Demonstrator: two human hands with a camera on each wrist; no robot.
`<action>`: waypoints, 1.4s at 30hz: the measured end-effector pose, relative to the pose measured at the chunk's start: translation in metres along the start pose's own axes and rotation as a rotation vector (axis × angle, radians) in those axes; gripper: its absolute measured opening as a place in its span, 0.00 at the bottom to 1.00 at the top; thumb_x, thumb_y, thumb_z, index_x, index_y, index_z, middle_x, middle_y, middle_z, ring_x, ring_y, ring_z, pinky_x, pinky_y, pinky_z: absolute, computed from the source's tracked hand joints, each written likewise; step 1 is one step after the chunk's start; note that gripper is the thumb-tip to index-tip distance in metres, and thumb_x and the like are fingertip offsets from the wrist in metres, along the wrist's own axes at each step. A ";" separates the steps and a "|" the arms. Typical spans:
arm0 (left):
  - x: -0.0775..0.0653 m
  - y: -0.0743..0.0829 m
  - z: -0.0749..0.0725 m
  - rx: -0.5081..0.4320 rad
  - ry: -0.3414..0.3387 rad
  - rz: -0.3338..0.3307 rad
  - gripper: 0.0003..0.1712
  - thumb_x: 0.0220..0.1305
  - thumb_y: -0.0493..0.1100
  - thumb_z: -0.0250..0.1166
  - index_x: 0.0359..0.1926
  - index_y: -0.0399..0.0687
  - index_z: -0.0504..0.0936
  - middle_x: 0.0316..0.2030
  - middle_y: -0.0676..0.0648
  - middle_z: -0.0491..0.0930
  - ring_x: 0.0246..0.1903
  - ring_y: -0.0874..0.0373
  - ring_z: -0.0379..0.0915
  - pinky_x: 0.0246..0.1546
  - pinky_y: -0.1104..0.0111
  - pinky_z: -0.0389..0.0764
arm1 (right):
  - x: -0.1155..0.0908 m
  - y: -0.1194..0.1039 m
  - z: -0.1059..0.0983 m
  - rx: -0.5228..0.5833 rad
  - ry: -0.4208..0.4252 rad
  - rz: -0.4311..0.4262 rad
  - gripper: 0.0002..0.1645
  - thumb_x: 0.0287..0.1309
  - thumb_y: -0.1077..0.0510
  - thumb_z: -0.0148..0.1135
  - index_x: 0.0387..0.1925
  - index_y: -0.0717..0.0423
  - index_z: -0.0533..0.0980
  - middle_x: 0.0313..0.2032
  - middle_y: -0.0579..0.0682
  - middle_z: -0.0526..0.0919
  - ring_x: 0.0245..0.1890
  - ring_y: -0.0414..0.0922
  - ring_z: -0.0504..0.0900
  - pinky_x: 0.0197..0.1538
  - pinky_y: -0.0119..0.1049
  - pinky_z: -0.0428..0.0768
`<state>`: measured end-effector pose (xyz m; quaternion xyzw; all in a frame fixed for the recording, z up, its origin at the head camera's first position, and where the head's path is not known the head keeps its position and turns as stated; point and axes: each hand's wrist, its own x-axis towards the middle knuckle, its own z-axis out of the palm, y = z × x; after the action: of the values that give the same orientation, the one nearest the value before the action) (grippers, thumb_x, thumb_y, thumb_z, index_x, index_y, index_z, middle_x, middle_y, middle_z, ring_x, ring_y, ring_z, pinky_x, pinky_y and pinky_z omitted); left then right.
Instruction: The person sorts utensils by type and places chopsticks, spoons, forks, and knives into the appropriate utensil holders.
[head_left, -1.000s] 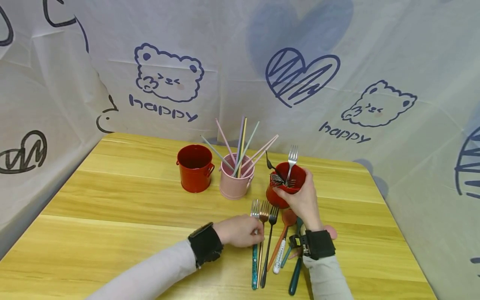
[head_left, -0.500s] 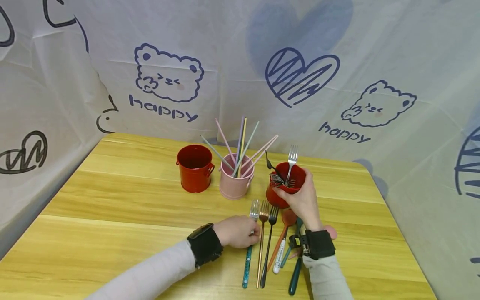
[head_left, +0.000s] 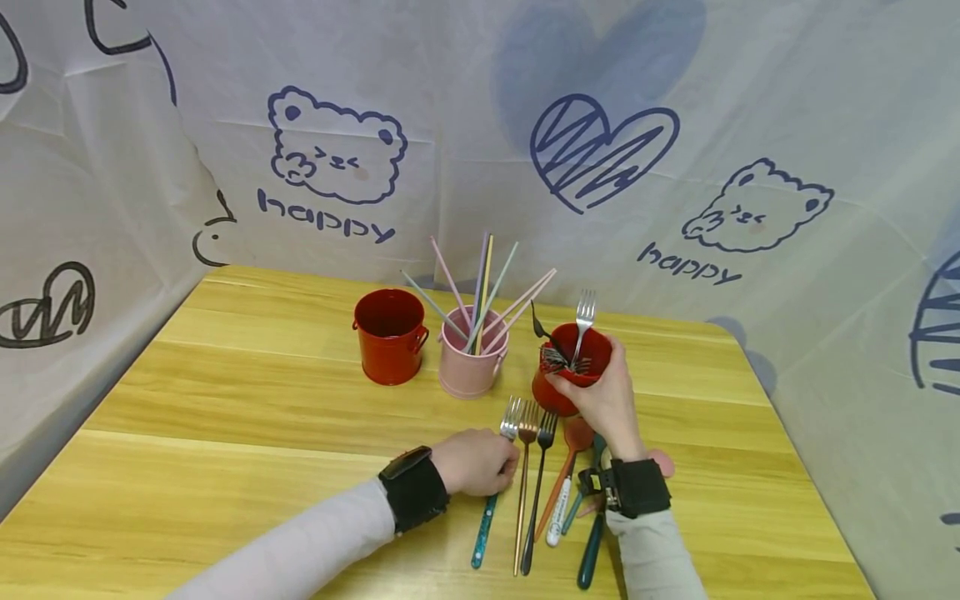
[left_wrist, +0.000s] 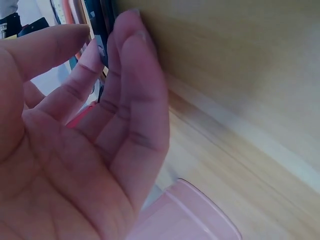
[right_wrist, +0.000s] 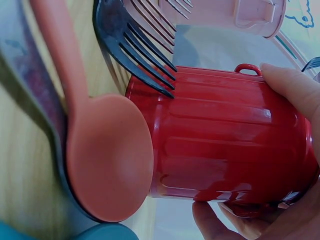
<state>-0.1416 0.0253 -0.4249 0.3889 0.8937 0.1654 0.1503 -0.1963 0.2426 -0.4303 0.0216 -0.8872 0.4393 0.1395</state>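
My left hand (head_left: 477, 462) pinches a silver fork with a speckled teal handle (head_left: 484, 533), which lies slanted on the table, its tines away from me. In the left wrist view the fingers hide most of the pinch. My right hand (head_left: 606, 402) grips the right-hand red bucket (right_wrist: 235, 135), thumb and fingers around its upper side. Inside that bucket stand a silver fork (head_left: 586, 310), a dark utensil (head_left: 537, 321) and more fork heads. Right of the held fork lie a copper fork (head_left: 522, 492), a black fork (head_left: 536, 492) and an orange spoon (right_wrist: 112, 155).
Another red bucket (head_left: 391, 346) stands at the back left. Beside it a pink bucket (head_left: 468, 375) holds several pastel sticks. A white-handled utensil (head_left: 557, 521) and a dark green handle (head_left: 591, 558) lie near my right wrist. A printed cloth (head_left: 465, 125) hangs behind the table.
The teal handle's near end has swung left, away from the copper fork, while my left hand has shifted slightly left. My right hand and the bucket stay put.
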 end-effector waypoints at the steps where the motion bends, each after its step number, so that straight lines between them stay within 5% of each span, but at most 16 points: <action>1: 0.001 0.000 0.001 0.007 0.002 -0.002 0.12 0.60 0.40 0.61 0.21 0.53 0.71 0.17 0.57 0.66 0.19 0.63 0.63 0.21 0.74 0.63 | 0.000 0.000 0.000 0.000 0.001 -0.002 0.55 0.41 0.49 0.76 0.65 0.58 0.54 0.59 0.59 0.69 0.57 0.55 0.70 0.56 0.55 0.73; 29: -0.002 -0.014 0.010 -0.099 0.184 -0.063 0.07 0.55 0.41 0.66 0.26 0.55 0.75 0.21 0.58 0.72 0.22 0.62 0.68 0.25 0.72 0.70 | 0.000 -0.002 -0.001 0.010 -0.002 -0.017 0.54 0.41 0.50 0.76 0.64 0.59 0.55 0.58 0.59 0.69 0.56 0.55 0.70 0.56 0.55 0.73; 35: -0.002 -0.015 0.009 -0.199 0.204 -0.074 0.06 0.57 0.41 0.65 0.30 0.54 0.75 0.21 0.57 0.71 0.21 0.62 0.66 0.23 0.72 0.67 | 0.000 -0.002 -0.001 0.004 -0.001 -0.010 0.54 0.41 0.50 0.76 0.65 0.59 0.54 0.58 0.59 0.69 0.56 0.55 0.70 0.56 0.55 0.72; 42: -0.004 -0.019 0.010 -0.439 0.195 -0.093 0.14 0.61 0.38 0.63 0.44 0.47 0.68 0.20 0.53 0.69 0.18 0.62 0.64 0.21 0.73 0.63 | 0.000 -0.001 0.000 0.001 0.001 -0.016 0.54 0.42 0.49 0.76 0.65 0.59 0.54 0.58 0.59 0.69 0.56 0.56 0.70 0.56 0.55 0.72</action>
<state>-0.1469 0.0122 -0.4412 0.2876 0.8635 0.3855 0.1517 -0.1959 0.2422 -0.4294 0.0287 -0.8867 0.4387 0.1434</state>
